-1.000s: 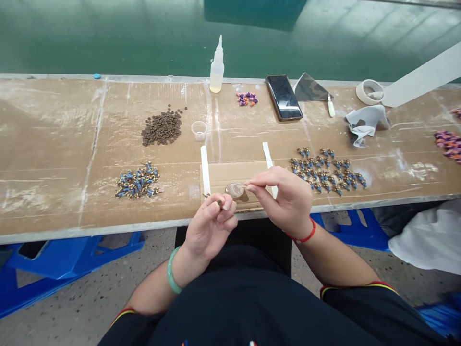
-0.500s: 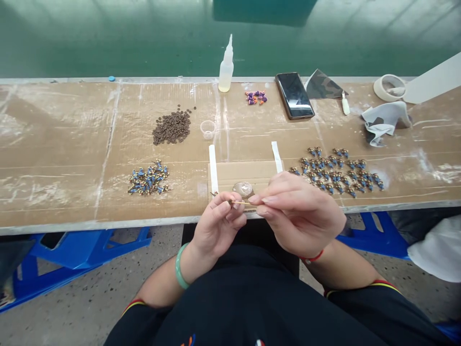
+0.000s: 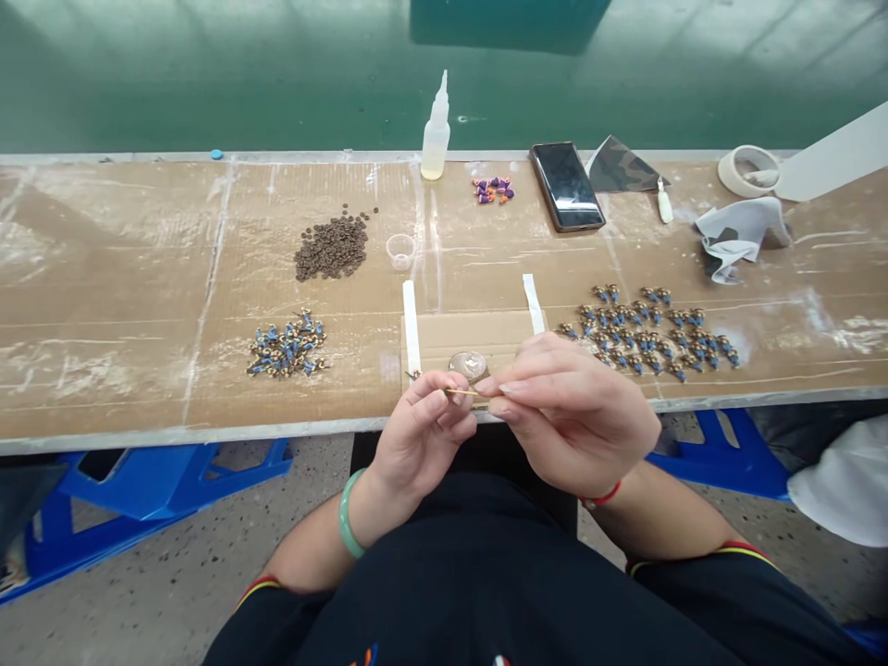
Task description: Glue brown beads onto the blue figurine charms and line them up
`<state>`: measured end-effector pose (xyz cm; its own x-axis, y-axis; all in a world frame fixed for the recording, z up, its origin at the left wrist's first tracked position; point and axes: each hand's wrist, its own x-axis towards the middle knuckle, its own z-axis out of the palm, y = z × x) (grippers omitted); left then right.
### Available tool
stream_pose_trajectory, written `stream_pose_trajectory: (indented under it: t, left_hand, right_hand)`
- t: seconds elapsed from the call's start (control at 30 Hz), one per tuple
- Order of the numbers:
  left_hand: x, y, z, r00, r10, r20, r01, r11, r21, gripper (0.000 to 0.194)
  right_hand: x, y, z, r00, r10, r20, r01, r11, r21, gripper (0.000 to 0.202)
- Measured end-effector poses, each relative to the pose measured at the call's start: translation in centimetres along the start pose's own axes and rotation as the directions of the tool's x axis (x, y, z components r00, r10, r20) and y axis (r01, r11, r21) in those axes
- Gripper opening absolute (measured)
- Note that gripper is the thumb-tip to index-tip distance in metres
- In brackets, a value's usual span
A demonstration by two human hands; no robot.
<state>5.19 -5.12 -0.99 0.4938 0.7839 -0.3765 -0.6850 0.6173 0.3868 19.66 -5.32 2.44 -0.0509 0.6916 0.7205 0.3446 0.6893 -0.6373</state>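
Observation:
In the head view, my left hand (image 3: 420, 439) is closed in a pinch on a small dark brown piece, mostly hidden by the fingertips. My right hand (image 3: 579, 407) pinches a thin wooden toothpick (image 3: 464, 392), whose tip reaches the brown piece. Just beyond the fingers, a clear round blob or dish (image 3: 467, 366) rests on a cardboard piece (image 3: 472, 326) with two white tape strips. Small blue-and-gold figures lie in a heap (image 3: 288, 347) on the left and spread in a group (image 3: 652, 333) on the right. Brown discs form a pile (image 3: 333, 245).
Along the back stand a dropper bottle (image 3: 435, 139), purple-and-orange pieces (image 3: 494, 191), a phone (image 3: 569, 185), camouflage cloth (image 3: 624, 166) and a tape roll (image 3: 747, 171). A small clear cup (image 3: 400, 252) sits near the discs. Blue stools (image 3: 159, 481) flank me below the table edge.
My right hand has shifted slightly left, bringing the toothpick closer in over the brown piece. My left hand has hardly moved, and the things on the table stay where they were.

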Motion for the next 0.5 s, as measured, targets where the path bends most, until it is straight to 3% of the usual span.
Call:
stream_pose_trajectory:
  t: [0.17, 0.27, 0.37, 0.5]
  left_hand:
    - [0.0, -0.1, 0.2, 0.999, -0.027, 0.028, 0.028, 0.999, -0.038, 0.031]
    - [-0.1, 0.0, 0.2, 0.997, -0.026, 0.069, 0.03, 0.997, -0.065, 0.028]
    - [-0.1, 0.1, 0.1, 0.996, -0.011, 0.086, 0.017, 0.997, -0.075, 0.027]
    - [-0.2, 0.3, -0.4, 0.996, 0.017, 0.084, -0.01, 0.997, -0.081, 0.026]
  right_hand:
    - [-0.1, 0.2, -0.6, 1.0, -0.015, 0.022, 0.016, 1.0, -0.009, 0.009]
    - [-0.4, 0.8, -1.1, 0.995, 0.0, -0.095, -0.005, 0.999, -0.051, 0.002]
    - [-0.2, 1.7, -1.3, 0.968, 0.039, -0.248, -0.057, 0.996, -0.068, 0.007]
    - [2.1, 4.2, -0.6, 0.95, 0.206, -0.234, -0.209, 0.978, 0.012, 0.005]
